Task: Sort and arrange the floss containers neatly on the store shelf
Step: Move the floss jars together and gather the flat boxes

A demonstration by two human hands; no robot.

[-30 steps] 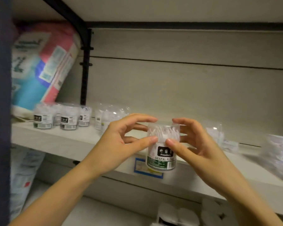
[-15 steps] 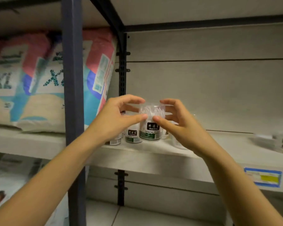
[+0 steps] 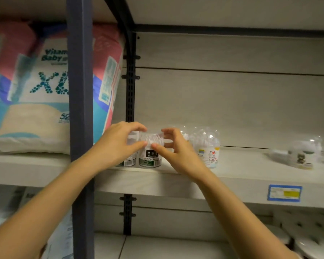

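My floss tub stands upright at the front left of the shelf, long axis vertical. I cannot tell whether its base is on the board or barely off it, and a matching tub sits just beside it on its left. Both hands are equally near: left hand and right hand each narrow to a pinch on its clear top, thumb in front, fingers curled behind. I judge the next nudge goes left, toward that neighbour.

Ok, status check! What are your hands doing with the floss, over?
Left hand and right hand pinching the dental floss container. It's upright at the shelf front, beside a matching container. Bear-label container close on its right, nothing blocking.
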